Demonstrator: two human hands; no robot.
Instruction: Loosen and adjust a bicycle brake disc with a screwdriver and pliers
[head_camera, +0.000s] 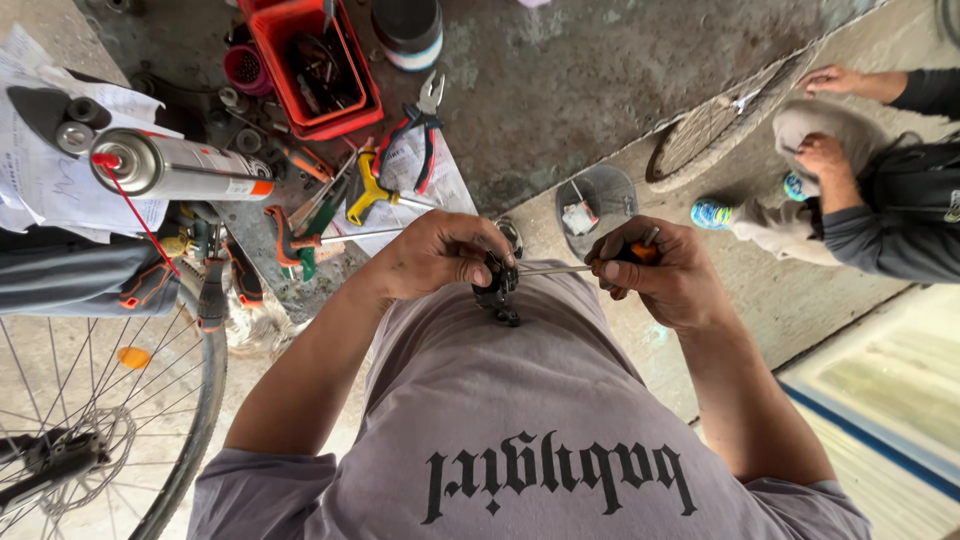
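Observation:
My left hand (435, 255) grips a small black bicycle part (497, 292) close to my chest. My right hand (665, 270) holds a screwdriver (560, 268) with an orange and black handle. Its thin metal shaft points left and its tip meets the black part. Both hands are grimy and sit above my grey shirt.
A spray can (180, 167) with a red straw lies at left beside papers. A red bin (315, 65), pliers (420, 125) and hand tools crowd the bench. A spoked bicycle wheel (95, 400) is lower left. Another person (880, 210) crouches at right by a wheel (715, 125).

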